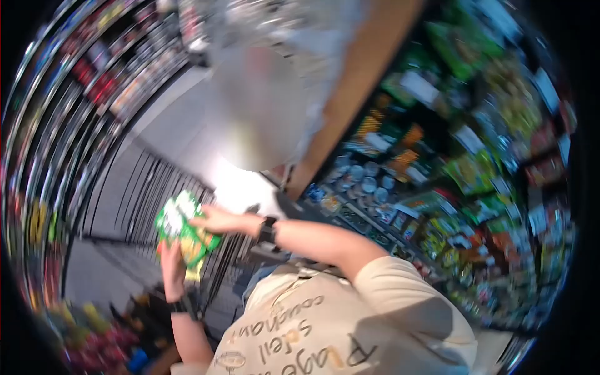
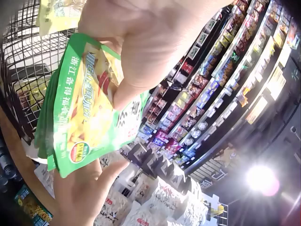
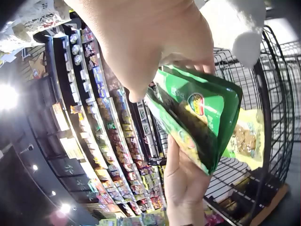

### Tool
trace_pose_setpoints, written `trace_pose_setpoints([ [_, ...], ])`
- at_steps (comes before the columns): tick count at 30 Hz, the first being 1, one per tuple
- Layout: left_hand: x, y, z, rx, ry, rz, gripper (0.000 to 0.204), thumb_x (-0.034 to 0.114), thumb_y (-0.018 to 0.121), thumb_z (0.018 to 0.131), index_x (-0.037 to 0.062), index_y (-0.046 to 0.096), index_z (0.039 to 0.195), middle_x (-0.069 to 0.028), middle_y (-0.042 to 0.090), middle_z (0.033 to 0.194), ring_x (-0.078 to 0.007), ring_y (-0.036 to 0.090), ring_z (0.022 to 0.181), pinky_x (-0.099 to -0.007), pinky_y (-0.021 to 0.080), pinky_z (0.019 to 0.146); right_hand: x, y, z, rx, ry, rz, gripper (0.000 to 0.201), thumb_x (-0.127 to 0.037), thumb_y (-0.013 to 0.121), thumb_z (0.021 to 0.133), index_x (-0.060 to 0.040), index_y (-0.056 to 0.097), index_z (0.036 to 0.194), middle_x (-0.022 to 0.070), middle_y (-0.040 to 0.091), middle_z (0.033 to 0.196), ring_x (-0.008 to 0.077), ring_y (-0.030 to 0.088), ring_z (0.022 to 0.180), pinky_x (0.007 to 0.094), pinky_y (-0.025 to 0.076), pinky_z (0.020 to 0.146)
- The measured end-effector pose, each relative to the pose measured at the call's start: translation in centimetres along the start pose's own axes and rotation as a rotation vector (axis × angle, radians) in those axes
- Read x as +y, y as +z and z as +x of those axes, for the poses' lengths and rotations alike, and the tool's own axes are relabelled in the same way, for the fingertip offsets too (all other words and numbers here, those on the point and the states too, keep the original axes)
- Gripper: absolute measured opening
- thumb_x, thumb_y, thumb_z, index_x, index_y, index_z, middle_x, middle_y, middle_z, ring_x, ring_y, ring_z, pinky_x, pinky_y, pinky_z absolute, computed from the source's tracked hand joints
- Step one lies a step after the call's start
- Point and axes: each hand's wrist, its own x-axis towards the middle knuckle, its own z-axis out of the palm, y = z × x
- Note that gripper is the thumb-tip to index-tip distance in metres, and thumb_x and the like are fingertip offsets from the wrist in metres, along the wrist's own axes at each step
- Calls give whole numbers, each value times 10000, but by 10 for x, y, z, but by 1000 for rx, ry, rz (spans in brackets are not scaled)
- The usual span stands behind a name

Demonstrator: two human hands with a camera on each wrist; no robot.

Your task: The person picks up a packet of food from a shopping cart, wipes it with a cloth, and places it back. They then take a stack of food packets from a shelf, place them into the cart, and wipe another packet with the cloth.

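Observation:
Several green food pouches, printed with pale yellow food and red pepper, are held together as a stack over the shopping cart. My left hand grips them, its thumb lying across the front face in the left wrist view. My right hand holds the opposite edge of the stack. In the right wrist view the right hand's fingers bend behind the pouches, and its thumb sticks out beside them. There the front pouch stands apart from the ones behind, leaving a dark gap.
A yellow packet lies in the wire cart beneath the pouches. Long shelves of packaged goods run along the left in the head view. To the right is a display of bagged and tubbed food. White bags are stacked nearby.

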Motion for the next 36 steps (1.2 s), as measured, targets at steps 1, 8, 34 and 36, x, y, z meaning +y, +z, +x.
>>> trace_pose_setpoints([
  [1, 10, -10, -43, 99, 18, 20, 519, 68, 517, 838, 21, 273, 1293, -140, 443, 1207, -221, 488, 1070, -329, 426, 872, -12, 27, -6, -93, -36, 25, 444, -319, 545, 825, -48, 475, 1170, 156, 529, 1143, 239, 511, 1041, 343, 395, 887],
  [8, -62, -74, -19, 452, -143, 349, 300, 1, 524, 803, -25, 466, 1096, -88, 577, 966, -166, 575, 821, -281, 470, 707, 21, -18, 10, 479, -410, -279, 196, -60, 532, 757, -3, 562, 942, 144, 577, 893, 297, 543, 868, 348, 439, 766],
  [34, 54, 43, -84, 312, 271, -295, 323, 41, 435, 881, 22, 370, 1197, -81, 510, 1105, -161, 538, 979, -316, 457, 845, 43, -26, -32, -114, -448, -248, 349, 21, 448, 746, -4, 506, 1089, 110, 494, 1180, 248, 407, 1174, 351, 320, 982],
  [36, 55, 48, -85, 255, 276, -369, 340, 39, 425, 883, 40, 352, 1215, -72, 490, 1144, -160, 518, 1008, -317, 437, 866, 23, -31, -37, 68, -147, 342, 301, -19, 412, 843, -5, 504, 1128, 81, 493, 1195, 166, 457, 1105, 298, 339, 951],
])
